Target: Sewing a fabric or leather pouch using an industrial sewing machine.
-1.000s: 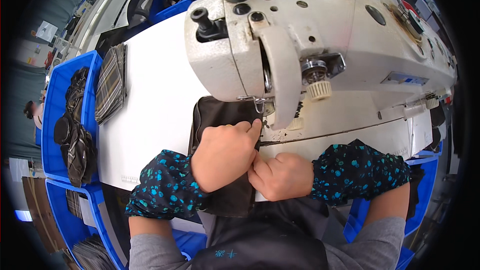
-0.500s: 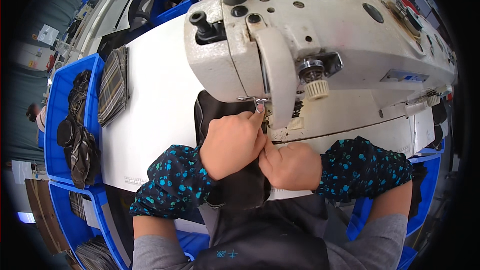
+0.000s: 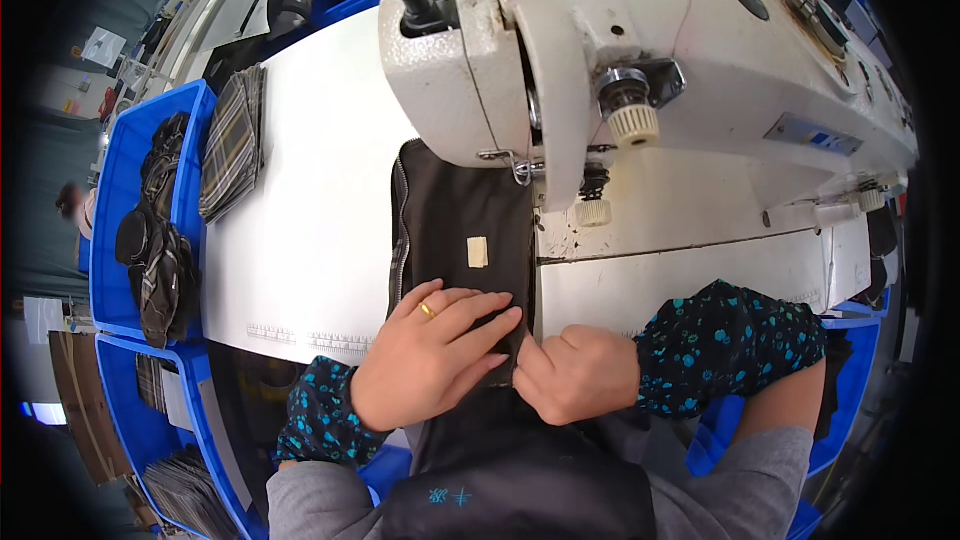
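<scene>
A dark fabric piece point(image 3: 450, 210) with a zipper along its left edge and a small cream tab point(image 3: 477, 252) lies partly under the white sewing machine point(image 3: 650, 30), at the needle area. My left hand point(image 3: 425, 360), a ring on one finger, rests palm-down on the near end of the fabric with fingers outstretched. Just right of it, my right hand point(image 3: 572, 370) grips the fabric's right edge near the lower end, fingers curled.
Blue bins point(image 3: 112, 280) with dark and plaid items stand at the left, beside a stack of plaid panels point(image 3: 232, 140) on the white table point(image 3: 290, 260). More blue bins point(image 3: 855, 390) stand at right. A partly visible person point(image 3: 78, 208) is at far left.
My left hand has moved from the needle down toward me and spread its fingers. My right hand has moved down too. The cream tab has come into sight on the fabric.
</scene>
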`<state>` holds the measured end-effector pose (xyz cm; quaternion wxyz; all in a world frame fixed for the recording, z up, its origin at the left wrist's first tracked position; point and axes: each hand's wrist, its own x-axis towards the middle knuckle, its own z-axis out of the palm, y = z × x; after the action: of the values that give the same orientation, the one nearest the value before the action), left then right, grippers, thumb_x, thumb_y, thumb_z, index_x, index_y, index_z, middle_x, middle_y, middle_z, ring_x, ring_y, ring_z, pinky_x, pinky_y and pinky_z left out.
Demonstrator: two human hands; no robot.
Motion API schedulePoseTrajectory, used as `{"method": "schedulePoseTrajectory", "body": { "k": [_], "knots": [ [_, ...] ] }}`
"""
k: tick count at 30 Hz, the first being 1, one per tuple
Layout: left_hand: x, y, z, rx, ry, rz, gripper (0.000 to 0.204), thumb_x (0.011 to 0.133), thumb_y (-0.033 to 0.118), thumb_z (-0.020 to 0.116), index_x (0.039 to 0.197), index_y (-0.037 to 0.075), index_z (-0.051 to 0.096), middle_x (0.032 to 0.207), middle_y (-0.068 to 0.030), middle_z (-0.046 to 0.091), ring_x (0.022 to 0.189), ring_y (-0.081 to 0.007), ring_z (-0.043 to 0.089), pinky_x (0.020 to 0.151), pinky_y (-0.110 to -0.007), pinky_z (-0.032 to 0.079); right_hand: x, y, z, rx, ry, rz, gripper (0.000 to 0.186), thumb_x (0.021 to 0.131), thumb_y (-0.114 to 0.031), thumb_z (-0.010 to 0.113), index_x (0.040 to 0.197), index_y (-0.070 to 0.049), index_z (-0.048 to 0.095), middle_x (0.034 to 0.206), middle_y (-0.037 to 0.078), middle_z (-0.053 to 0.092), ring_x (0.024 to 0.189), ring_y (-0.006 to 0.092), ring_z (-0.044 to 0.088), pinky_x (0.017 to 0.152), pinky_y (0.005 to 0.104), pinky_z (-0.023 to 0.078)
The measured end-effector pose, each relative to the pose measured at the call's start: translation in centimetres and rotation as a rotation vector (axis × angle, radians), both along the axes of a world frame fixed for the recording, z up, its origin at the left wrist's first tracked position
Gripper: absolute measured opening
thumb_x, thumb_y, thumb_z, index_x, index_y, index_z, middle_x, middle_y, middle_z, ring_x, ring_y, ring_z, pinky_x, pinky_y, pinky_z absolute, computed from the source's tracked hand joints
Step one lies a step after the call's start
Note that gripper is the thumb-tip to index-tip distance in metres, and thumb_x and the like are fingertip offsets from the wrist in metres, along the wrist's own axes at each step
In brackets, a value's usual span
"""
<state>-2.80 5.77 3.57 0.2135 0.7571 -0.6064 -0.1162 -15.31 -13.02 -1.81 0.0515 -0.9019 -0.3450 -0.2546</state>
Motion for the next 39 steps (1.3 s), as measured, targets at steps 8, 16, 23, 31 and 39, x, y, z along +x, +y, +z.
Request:
{"method": "schedulePoseTrajectory", "body": {
  "k": [8, 16, 23, 31, 39],
  "knots": [
    [-4.0, 3.0, -1.1, -0.262, -0.148, 0.273, 0.041, 0.068, 0.019, 0.084, 0.105, 0.008, 0.07, 0.103, -0.0065, 0.071, 0.101, -0.0283, 0.067, 0.097, -0.047, 0.047, 1.2, -0.1, 0.3, 0.259, -0.233, -0.017, 0.007, 0.069, -0.014, 0.067, 0.073, -0.009, 0.067, 0.087, 0.001, 0.061, 0.056, 0.0101, 0.041, 0.047, 0.0238, 0.026],
    [-3.3, 2.4, -1.6, -0.322, -0.322, 0.364, 0.04, 0.064, 0.003, 0.076, 0.103, 0.007, 0.071, 0.097, -0.004, 0.07, 0.086, -0.0238, 0.068, 0.096, -0.043, 0.048, 0.6, 0.3, 1.1, 0.61, 0.243, 0.006, 0.029, 0.074, -0.009, 0.072, 0.102, -0.004, 0.066, 0.078, -0.001, 0.054, 0.055, 0.0115, 0.046, 0.047, 0.0281, 0.034],
    [-3.6, 2.2, -1.3, -0.335, -0.381, 0.398, 0.05, 0.06, -0.001, 0.076, 0.109, 0.007, 0.07, 0.097, -0.0053, 0.069, 0.089, -0.0241, 0.068, 0.095, -0.044, 0.048, 1.5, -0.7, 2.5, 1.375, 1.731, 0.36, 0.052, 0.094, -0.006, 0.071, 0.136, -0.003, 0.04, 0.07, -0.005, 0.047, 0.061, 0.001, 0.041, 0.054, 0.0211, 0.034],
    [-3.4, 2.6, -1.1, -0.42, -0.416, 0.368, 0.054, 0.062, -0.001, 0.077, 0.115, 0.006, 0.07, 0.098, -0.0051, 0.069, 0.089, -0.0222, 0.068, 0.094, -0.042, 0.046, 1.8, -0.8, 1.2, 1.293, 1.533, 0.461, 0.039, 0.092, -0.005, 0.073, 0.126, -0.007, 0.053, 0.07, -0.005, 0.046, 0.058, 0.0027, 0.043, 0.052, 0.0219, 0.035],
    [-3.7, 2.9, -1.1, -0.308, -0.438, 0.324, 0.035, 0.066, 0.004, 0.075, 0.1, 0.012, 0.078, 0.087, 0.001, 0.065, 0.081, -0.0163, 0.066, 0.104, -0.043, 0.037, 1.8, -0.3, 2.4, 0.625, -0.062, -0.006, 0.025, 0.072, -0.015, 0.077, 0.096, -0.012, 0.072, 0.081, 0.001, 0.062, 0.052, 0.0098, 0.051, 0.042, 0.0261, 0.034]
  ]
}}
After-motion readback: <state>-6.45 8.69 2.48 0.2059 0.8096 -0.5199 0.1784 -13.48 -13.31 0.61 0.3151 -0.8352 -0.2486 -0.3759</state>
